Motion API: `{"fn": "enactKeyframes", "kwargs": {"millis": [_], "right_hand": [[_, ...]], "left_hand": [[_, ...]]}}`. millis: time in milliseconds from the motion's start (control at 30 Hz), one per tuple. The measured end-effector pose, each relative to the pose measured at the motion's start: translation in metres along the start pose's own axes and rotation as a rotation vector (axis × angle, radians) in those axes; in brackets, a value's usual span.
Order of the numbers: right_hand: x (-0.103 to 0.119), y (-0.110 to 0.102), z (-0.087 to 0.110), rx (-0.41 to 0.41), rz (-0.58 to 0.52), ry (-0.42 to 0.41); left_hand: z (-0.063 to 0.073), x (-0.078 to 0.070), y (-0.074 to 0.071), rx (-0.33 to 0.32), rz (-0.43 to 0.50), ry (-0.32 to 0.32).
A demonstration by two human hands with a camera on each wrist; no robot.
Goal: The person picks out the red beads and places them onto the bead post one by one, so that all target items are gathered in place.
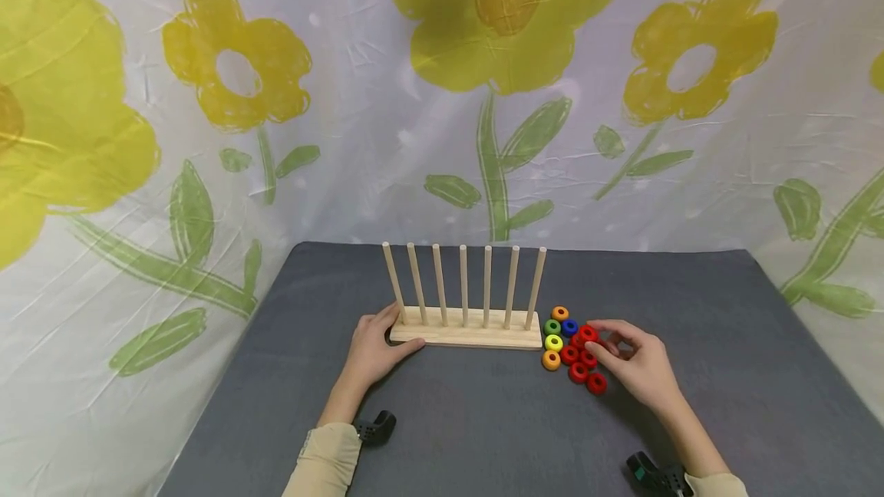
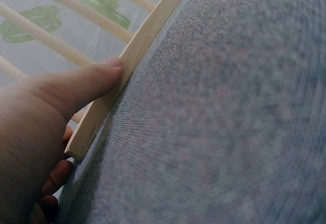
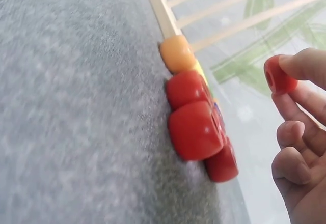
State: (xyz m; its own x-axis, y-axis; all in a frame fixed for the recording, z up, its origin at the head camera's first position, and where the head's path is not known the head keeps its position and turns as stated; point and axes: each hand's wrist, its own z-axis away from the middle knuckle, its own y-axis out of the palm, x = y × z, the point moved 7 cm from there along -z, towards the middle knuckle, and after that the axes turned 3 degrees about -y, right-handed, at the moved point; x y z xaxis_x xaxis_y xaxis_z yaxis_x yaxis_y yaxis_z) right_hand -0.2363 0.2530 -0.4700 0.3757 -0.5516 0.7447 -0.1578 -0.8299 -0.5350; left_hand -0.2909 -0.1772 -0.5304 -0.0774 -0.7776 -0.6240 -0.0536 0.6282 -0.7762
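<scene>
A wooden stand with several upright pegs (image 1: 466, 337) lies across the table, its pegs bare. My left hand (image 1: 373, 347) grips the stand's left end, the thumb along the front edge and the fingers round the end. In the left wrist view the thumb (image 2: 102, 76) presses the base edge. To the right of the stand, my right hand (image 1: 642, 365) pinches a red ring bead (image 3: 278, 75) between thumb and fingertips, raised above the others in the right wrist view. Under and beside that hand lie several red ring beads (image 1: 578, 372), close together.
Beside the red ones are a green bead (image 1: 552, 327), a blue bead (image 1: 569, 327), a yellow bead (image 1: 553, 343) and two orange beads (image 1: 551, 360), right by the stand's right end. A grey cloth (image 1: 476, 420) covers the table. A flowered sheet (image 1: 359, 136) hangs behind.
</scene>
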Motion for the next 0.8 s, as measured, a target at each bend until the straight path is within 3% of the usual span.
{"fn": "enactKeyframes", "kwargs": {"millis": [333,800], "right_hand": [[0.007,0.005,-0.01,0.011,-0.012,-0.021],[0.012,0.002,-0.015,0.021,-0.034,-0.017]], "left_hand": [[0.0,0.0,-0.001,-0.027,-0.022,0.031],[0.0,-0.002,-0.002,-0.015,-0.015,0.036]]}}
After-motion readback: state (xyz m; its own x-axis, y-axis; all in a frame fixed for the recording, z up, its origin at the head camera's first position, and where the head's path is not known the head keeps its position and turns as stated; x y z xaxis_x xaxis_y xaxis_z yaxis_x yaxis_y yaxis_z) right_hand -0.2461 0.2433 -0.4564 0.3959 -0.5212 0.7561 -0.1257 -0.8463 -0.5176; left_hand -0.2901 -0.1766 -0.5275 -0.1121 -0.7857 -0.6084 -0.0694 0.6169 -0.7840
